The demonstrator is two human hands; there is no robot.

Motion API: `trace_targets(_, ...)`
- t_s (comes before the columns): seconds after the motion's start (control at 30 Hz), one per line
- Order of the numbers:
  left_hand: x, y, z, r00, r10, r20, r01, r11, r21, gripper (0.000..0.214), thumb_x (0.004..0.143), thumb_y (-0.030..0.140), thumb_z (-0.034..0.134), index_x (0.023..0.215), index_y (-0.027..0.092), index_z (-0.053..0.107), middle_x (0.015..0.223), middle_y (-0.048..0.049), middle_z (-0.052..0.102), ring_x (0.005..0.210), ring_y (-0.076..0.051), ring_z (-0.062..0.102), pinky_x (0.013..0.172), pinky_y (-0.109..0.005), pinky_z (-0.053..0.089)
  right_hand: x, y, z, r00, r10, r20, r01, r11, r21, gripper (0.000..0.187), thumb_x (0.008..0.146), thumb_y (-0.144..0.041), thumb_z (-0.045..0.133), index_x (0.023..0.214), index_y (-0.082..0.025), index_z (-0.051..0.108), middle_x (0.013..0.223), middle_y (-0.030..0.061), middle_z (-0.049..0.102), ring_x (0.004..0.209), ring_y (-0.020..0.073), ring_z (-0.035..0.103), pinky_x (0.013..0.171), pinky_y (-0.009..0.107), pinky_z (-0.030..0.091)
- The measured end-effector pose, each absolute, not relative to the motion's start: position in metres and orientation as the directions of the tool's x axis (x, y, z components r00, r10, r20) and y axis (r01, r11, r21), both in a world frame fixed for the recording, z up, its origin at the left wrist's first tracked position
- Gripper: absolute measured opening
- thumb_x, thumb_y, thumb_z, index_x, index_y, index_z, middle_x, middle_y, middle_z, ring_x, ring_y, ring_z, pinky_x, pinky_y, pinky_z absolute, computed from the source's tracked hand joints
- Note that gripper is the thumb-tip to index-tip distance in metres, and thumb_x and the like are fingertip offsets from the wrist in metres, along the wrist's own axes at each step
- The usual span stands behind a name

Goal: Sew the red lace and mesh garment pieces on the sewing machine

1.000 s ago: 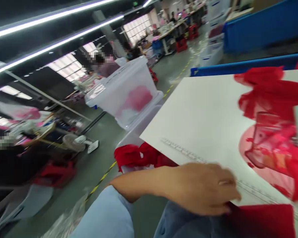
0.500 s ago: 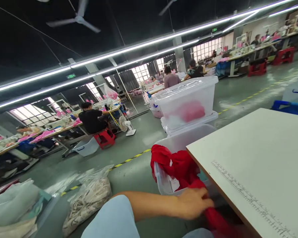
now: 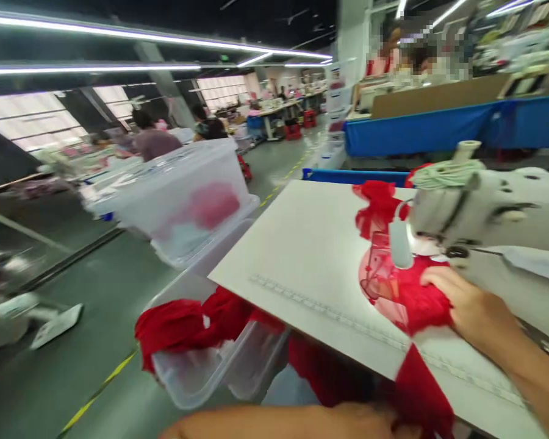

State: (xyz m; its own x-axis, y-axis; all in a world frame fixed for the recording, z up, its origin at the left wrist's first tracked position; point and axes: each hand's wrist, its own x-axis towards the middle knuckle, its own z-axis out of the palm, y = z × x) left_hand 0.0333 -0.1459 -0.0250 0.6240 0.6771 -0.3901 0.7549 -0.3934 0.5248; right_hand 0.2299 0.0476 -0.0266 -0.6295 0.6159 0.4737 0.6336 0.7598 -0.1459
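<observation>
Red fabric with sheer pink parts lies bunched on the white table beside a sewing machine. My right hand is on the fabric just in front of the machine head, its fingers curled down onto the cloth. At the lower edge, my left hand is below the tabletop, against a red piece that hangs over the table edge. Its fingers are cut off and blurred. More red cloth drapes over the rim of a clear plastic bin left of the table.
A printed ruler scale runs along the white tabletop. A lidded clear tub with pink contents stands behind the open bin. Blue cloth edges a bench behind the machine. Other people sit at workstations further back.
My view has swung right, bringing the sewing machine and my right hand into sight. My left hand has gone from beside the bin to the lower edge, under the tabletop.
</observation>
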Motion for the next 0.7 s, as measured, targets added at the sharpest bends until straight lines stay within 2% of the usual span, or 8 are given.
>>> trace_targets(0.1,0.006,-0.116,0.016,0.8,0.563,-0.206,0.569,-0.605,0.557,0.025,0.104,0.034,0.05,0.121,0.022,0.063,0.111,-0.0041,0.074,0.097,-0.017,0.071,0.08,-0.022,0.056,0.23,0.05,-0.026,-0.595,0.661,0.457,0.672,0.721,-0.169,0.043,0.078,0.002,0.044,0.101,-0.027,0.067,0.12,0.0036,0.073,0.084,0.0233,0.073,0.056,0.031,0.054)
trace_targets(0.17,-0.01,-0.089,0.038,0.704,0.71,-0.012,0.679,-0.668,0.305,0.019,0.104,0.022,0.046,0.111,0.017,0.063,0.105,-0.0077,0.071,0.093,-0.018,0.068,0.081,-0.026,0.056,0.224,0.052,-0.024,-0.595,0.654,0.467,0.672,0.724,-0.157,0.049,0.076,0.003,0.041,0.105,-0.025,0.068,0.122,0.0047,0.073,0.086,0.0225,0.073,0.058,0.03,0.053)
trace_targets(0.23,-0.018,-0.059,0.046,0.732,0.672,0.114,0.672,-0.739,0.041,0.019,0.1,0.012,0.046,0.108,0.013,0.063,0.111,-0.0127,0.068,0.099,-0.021,0.066,0.083,-0.031,0.056,0.221,0.052,-0.021,-0.598,0.642,0.48,0.663,0.732,-0.154,0.057,0.073,0.003,0.04,0.113,-0.026,0.069,0.127,0.0049,0.071,0.089,0.0213,0.073,0.058,0.029,0.052)
trace_targets(0.3,-0.019,-0.031,0.041,0.77,0.62,0.149,0.635,-0.767,-0.09,0.022,0.099,0.006,0.043,0.101,0.014,0.063,0.108,-0.0128,0.067,0.095,-0.02,0.065,0.08,-0.031,0.057,0.221,0.05,-0.019,-0.613,0.61,0.501,0.625,0.763,-0.164,0.062,0.071,0.003,0.04,0.118,-0.027,0.068,0.132,0.0041,0.069,0.093,0.0197,0.072,0.059,0.027,0.052)
trace_targets(0.37,-0.018,-0.01,0.031,0.776,0.616,0.136,0.628,-0.774,-0.08,0.025,0.1,0.006,0.041,0.092,0.015,0.063,0.102,-0.0095,0.066,0.089,-0.018,0.064,0.076,-0.028,0.055,0.223,0.047,-0.017,-0.66,0.551,0.511,0.549,0.818,-0.174,0.058,0.074,0.001,0.041,0.116,-0.027,0.069,0.13,0.0037,0.07,0.094,0.0183,0.072,0.062,0.026,0.052)
trace_targets(0.43,-0.018,0.003,0.024,0.763,0.635,0.117,0.639,-0.769,0.01,0.025,0.101,0.009,0.04,0.091,0.017,0.062,0.1,-0.0066,0.065,0.088,-0.016,0.063,0.074,-0.025,0.053,0.224,0.045,-0.016,-0.686,0.52,0.509,0.495,0.846,-0.197,0.046,0.076,-0.001,0.043,0.105,-0.025,0.07,0.114,0.0033,0.075,0.085,0.0169,0.07,0.062,0.025,0.051)
trace_targets(0.57,-0.025,0.016,0.027,0.748,0.662,0.057,0.647,-0.745,0.16,0.024,0.1,0.01,0.041,0.095,0.018,0.063,0.094,-0.003,0.065,0.082,-0.014,0.062,0.068,-0.022,0.049,0.222,0.045,-0.02,-0.622,0.595,0.51,0.524,0.799,-0.293,0.03,0.074,-0.002,0.043,0.083,-0.023,0.064,0.083,0.0023,0.068,0.069,0.0168,0.059,0.058,0.026,0.046)
trace_targets(0.7,-0.026,0.026,0.031,0.739,0.67,0.069,0.648,-0.736,0.198,0.026,0.093,0.003,0.045,0.102,0.017,0.065,0.096,-0.0046,0.066,0.083,-0.016,0.062,0.07,-0.024,0.049,0.215,0.048,-0.023,-0.649,0.588,0.483,0.445,0.808,-0.386,0.045,0.067,-0.001,0.045,0.102,-0.023,0.064,0.093,0.0044,0.063,0.078,0.0193,0.059,0.068,0.03,0.05)
